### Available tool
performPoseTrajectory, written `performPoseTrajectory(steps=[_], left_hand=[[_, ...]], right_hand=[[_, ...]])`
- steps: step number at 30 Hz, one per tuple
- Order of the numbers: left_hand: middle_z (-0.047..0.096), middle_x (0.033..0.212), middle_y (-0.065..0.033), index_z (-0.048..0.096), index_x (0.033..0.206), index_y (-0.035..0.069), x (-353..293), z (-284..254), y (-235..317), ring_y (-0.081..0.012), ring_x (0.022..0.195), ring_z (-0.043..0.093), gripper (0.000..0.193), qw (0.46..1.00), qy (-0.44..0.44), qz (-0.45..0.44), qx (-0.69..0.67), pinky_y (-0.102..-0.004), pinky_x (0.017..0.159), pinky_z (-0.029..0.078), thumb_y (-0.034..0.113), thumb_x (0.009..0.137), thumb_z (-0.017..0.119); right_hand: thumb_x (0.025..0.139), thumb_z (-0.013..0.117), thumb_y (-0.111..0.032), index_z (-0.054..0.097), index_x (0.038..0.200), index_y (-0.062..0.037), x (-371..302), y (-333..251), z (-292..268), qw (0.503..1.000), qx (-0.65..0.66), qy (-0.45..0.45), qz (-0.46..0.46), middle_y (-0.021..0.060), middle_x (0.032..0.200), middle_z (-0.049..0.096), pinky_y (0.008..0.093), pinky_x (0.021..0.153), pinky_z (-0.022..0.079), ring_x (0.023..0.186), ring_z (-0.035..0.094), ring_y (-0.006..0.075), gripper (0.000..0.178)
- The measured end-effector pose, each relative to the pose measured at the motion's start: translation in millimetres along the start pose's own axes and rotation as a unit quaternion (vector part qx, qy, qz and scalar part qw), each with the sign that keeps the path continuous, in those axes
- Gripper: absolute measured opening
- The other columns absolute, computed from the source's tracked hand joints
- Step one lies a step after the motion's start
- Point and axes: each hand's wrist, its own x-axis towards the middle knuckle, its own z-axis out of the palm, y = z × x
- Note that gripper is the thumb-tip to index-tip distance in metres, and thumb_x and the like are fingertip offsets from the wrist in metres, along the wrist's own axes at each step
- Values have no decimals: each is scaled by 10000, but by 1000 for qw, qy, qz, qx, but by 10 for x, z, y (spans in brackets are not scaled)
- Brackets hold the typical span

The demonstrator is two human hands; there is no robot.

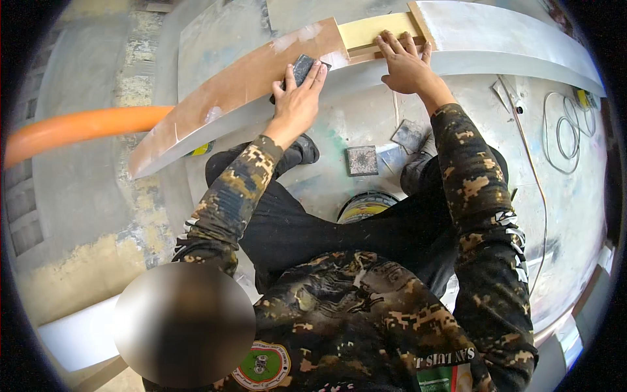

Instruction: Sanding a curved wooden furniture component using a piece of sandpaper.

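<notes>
A long curved panel (248, 70) stretches across in front of me, reddish-brown with pale filler patches on its left part and whitish on its right part (496, 26). Between the two lies a pale yellow recessed stretch (372, 31). My left hand (297, 101) is closed over a dark grey sanding block (302, 68), pressed to the brown surface close to its near edge. On the yellow stretch, beside the ridge where the whitish part begins, my right hand (410, 68) rests with its fingers spread and holds nothing.
Behind the panel's left end runs a thick orange tube (91, 130). Two square dark pads (361, 161) lie on the floor by my feet, and a bucket (367, 206) stands between my legs. At right are a thin brown cord (532, 163) and a coiled grey cable (567, 137).
</notes>
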Motion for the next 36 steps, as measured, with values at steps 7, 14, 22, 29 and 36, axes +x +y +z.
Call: performPoseTrajectory(steps=[7,14,22,29,36], left_hand=[[282,1641,5,293,1570,167,401,-19,132,-560,1411,270,659,997,28,-67,-29,-745,990,265,119,934,459],[261,1650,13,281,1575,143,312,20,-85,-555,1404,277,685,998,28,-59,-16,-751,977,267,148,924,494],[235,1659,-19,253,1582,136,96,35,59,-557,1391,291,714,999,9,-51,10,-741,955,292,113,908,489],[192,1672,-20,233,1590,140,270,66,119,-591,1385,272,735,998,19,-53,-2,-743,957,281,75,907,494],[220,1666,-27,254,1585,137,466,-15,192,-580,1392,274,710,998,8,-55,-16,-716,956,289,99,916,488]], right_hand=[[865,670,-251,184,1606,-200,8,-75,-38,1000,-17,-15,11,43,1671,165,722,1166,95,1526,126,392,888],[864,690,-300,152,1609,-193,38,-95,-82,999,-13,-29,2,36,1680,128,724,1163,85,1532,102,386,925],[867,690,-275,187,1599,-177,5,-50,-52,999,-10,-36,5,58,1678,126,746,1152,80,1528,89,408,893],[854,694,-277,157,1608,-169,13,-98,-85,998,-22,-51,17,58,1680,119,733,1160,69,1531,76,405,932],[846,691,-300,136,1610,-145,62,-177,-120,998,-21,-62,27,78,1685,71,737,1156,63,1524,67,438,957]])
